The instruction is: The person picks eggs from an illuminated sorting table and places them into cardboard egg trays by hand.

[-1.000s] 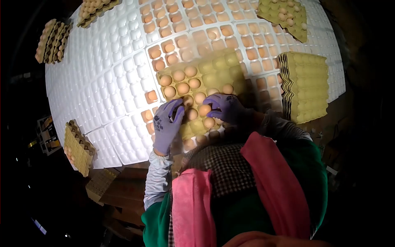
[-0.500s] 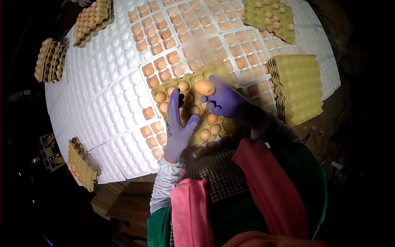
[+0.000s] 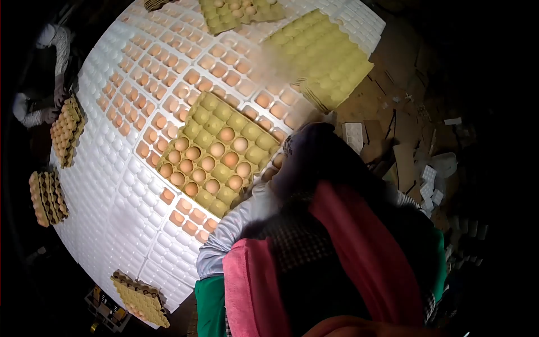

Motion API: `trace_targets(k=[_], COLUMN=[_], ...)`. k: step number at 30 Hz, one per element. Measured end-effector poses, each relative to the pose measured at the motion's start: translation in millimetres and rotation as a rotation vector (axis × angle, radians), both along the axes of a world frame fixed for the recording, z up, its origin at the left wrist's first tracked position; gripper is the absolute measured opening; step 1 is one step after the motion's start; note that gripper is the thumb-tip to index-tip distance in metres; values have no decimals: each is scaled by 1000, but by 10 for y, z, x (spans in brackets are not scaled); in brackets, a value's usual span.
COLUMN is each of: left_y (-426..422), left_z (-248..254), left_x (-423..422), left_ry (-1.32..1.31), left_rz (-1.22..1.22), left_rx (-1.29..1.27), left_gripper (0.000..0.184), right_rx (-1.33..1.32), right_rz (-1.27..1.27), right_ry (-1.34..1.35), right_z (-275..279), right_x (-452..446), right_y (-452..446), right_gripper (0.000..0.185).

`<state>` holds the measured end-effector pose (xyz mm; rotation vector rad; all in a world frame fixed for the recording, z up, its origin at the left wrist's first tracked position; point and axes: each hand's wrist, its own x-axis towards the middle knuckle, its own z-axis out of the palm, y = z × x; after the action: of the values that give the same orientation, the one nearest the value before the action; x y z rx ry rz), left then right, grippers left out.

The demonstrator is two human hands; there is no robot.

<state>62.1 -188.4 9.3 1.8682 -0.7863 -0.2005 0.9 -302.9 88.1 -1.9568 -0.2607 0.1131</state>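
Note:
A yellowish pulp tray (image 3: 208, 122) with several brown eggs (image 3: 218, 149) in its cups lies on white plastic trays (image 3: 120, 194). Both my hands are past its right edge, in deep shadow. My left hand (image 3: 283, 173) reaches across in front of my body, its fingers hidden. Close beside it, my right hand (image 3: 314, 137) is dark and blurred, near the lower corner of a stack of pulp trays (image 3: 331, 59). What either hand holds, if anything, cannot be made out.
Another pulp tray with eggs (image 3: 216, 18) lies at the top. Stacked egg trays stand along the left edge (image 3: 49, 199) and lower left (image 3: 140, 297). At upper left, another person's gloved hands (image 3: 53, 106) touch a stack. Cardboard (image 3: 403, 163) and scraps lie on the floor at right.
The view has swung right. My hands have left the egg tray and moved right toward the stack. The egg earlier between my right fingers no longer shows there. Another person's hands have come into view.

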Motion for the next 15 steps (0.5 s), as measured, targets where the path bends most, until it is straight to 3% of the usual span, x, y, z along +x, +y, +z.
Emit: trace_targets(k=[3, 6, 10, 11, 13, 15], left_y=[-327, -336, -115, -21, 270, 767], left_z=[46, 215, -729, -821, -255, -499], left_x=[-215, -275, -807, -874, -1016, -1087], left_ry=[-210, -131, -158, -148, -33, -219], left_rz=[-246, -442, -614, -622, -394, -193], left_rx=[30, 79, 297, 366, 487, 111], left_gripper=[23, 26, 27, 28, 28, 29], right_rx=[33, 245, 533, 472, 248, -92], right_rz=[-391, -690, -825, -816, -751, -453], right_ry=[113, 261, 319, 267, 143, -27], right_z=[-80, -226, -268, -236, -92, -1], right_x=[-756, -1296, -1490, -1394, -1183, -878], right_y=[-285, -611, -811, -739, -490, -212], right_gripper=[33, 35, 39, 40, 41, 34])
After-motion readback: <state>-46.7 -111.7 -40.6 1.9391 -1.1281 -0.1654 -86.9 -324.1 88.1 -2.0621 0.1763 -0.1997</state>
